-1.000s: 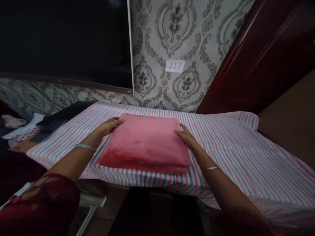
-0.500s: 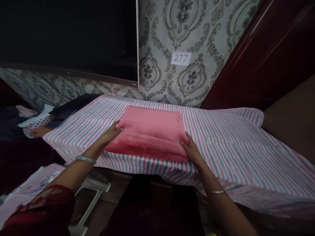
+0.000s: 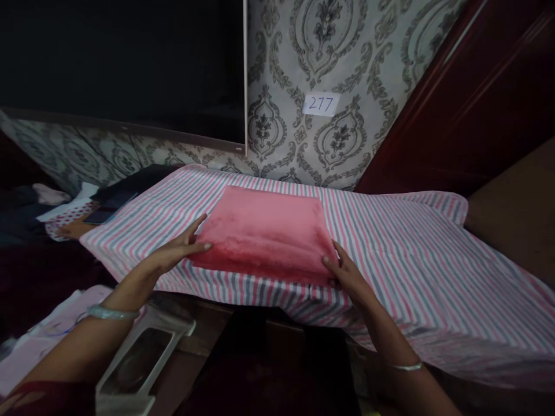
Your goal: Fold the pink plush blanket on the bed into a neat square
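A folded pink plush cloth (image 3: 269,231) lies flat on a pink, grey and white striped sheet (image 3: 411,260) that covers a table. My left hand (image 3: 180,249) rests against the cloth's near left corner, fingers stretched out and apart. At the near right corner my right hand (image 3: 347,274) touches the edge with its fingers extended, the thumb along the side. Neither hand grips the cloth. A bangle sits on each wrist.
A patterned wall with a paper label reading 277 (image 3: 321,104) stands behind the table, next to a dark screen (image 3: 121,63). A dark red wooden door (image 3: 468,98) is at the right. Clothes and a phone (image 3: 99,216) lie at the left; a white frame (image 3: 139,361) sits below.
Both hands have slid back along the cloth's sides from its far and middle edges to its near corners. The view shifted slightly.
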Demonstrator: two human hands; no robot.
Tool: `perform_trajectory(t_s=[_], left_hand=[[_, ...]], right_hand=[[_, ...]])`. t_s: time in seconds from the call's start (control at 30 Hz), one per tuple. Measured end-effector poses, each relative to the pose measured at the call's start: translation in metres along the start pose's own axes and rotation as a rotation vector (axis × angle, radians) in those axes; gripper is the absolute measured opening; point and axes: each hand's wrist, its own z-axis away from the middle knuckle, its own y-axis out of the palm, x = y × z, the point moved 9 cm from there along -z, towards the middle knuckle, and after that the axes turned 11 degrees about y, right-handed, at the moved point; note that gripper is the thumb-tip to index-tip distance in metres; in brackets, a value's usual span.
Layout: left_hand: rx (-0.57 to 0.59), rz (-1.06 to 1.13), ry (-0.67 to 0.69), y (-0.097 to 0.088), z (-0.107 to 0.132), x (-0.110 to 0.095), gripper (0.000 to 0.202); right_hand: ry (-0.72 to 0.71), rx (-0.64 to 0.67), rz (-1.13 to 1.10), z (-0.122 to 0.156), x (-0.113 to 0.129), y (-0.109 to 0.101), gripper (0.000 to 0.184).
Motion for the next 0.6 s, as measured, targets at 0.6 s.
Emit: perform_trajectory(t_s=[0.6], left_hand=[[-0.107, -0.024, 0.051, -0.014, 0.024, -0.005, 0.067]], right_hand=[[0.058, -0.031, -0.103, 0.006, -0.008, 0.007, 0.097]])
